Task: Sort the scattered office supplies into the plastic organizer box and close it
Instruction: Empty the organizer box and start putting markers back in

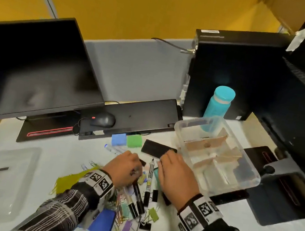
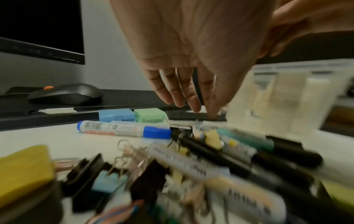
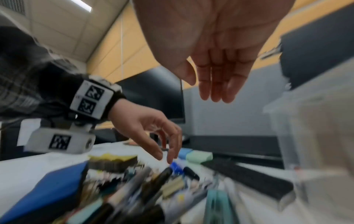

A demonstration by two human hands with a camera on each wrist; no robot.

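The clear organizer box (image 1: 178,127) with cardboard dividers stands open at the right. Its lid (image 1: 21,156), with a black handle, lies at the left. Between them is a pile of markers (image 1: 150,177), black pens (image 1: 138,195), binder clips (image 1: 153,214) and paper clips. My left hand (image 1: 136,162) hovers over the pile, thumb and fingers pinching a small black clip (image 3: 164,149). My right hand (image 1: 164,161) hangs beside the box with straight fingers (image 3: 216,91), holding nothing, above a teal item (image 1: 156,174) and next to a black eraser (image 1: 153,149).
A blue-capped marker (image 2: 122,128), a blue box (image 1: 119,139) and a green box (image 1: 134,140) lie behind the pile. Keyboard (image 1: 137,117), mouse (image 1: 104,119) and monitor (image 1: 30,72) stand behind; a teal bottle (image 1: 219,104) and computer tower (image 1: 234,72) behind the organizer box.
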